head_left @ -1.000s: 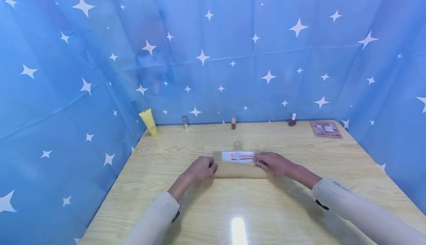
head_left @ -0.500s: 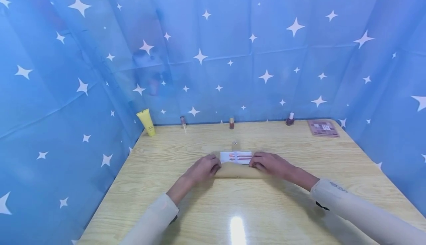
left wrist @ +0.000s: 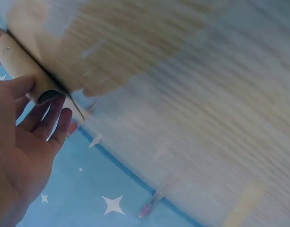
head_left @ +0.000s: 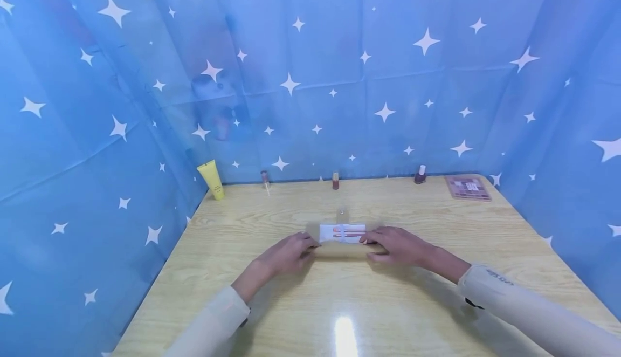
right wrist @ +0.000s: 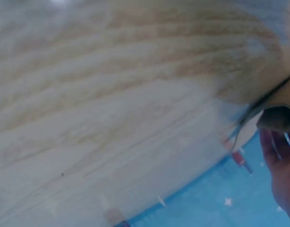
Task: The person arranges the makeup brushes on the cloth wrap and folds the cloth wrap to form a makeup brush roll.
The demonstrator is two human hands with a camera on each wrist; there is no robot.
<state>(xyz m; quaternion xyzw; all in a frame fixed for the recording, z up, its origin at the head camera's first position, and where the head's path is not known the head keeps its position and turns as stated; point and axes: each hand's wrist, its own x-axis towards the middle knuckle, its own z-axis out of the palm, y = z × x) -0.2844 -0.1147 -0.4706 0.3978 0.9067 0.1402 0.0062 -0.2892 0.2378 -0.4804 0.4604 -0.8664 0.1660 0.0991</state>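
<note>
A tan roll-up brush case (head_left: 344, 250) lies on the table, its near part rolled into a tube. Beyond the roll, a white inner panel (head_left: 326, 232) shows slim makeup brushes (head_left: 350, 234) under a pale strap. A tab (head_left: 342, 215) with a metal snap sticks out at the far side. My left hand (head_left: 290, 253) grips the roll's left end, thumb on one side and fingers on the other in the left wrist view, where the hollow roll end (left wrist: 49, 96) shows. At the right end my right hand (head_left: 401, 246) holds the roll, thumb on the near side.
Along the table's (head_left: 271, 303) back edge stand a yellow squeeze tube (head_left: 212, 180), a slim clear tube (head_left: 265, 179), a small red-brown bottle (head_left: 335, 180) and a dark nail polish bottle (head_left: 420, 174). A flat palette (head_left: 468, 187) lies back right. Behind hangs a blue star curtain (head_left: 310, 103).
My right thumb has come round to the roll's near side, and my left fingers have stretched out flatter. The roll stays in both hands. The head view has shifted slightly.
</note>
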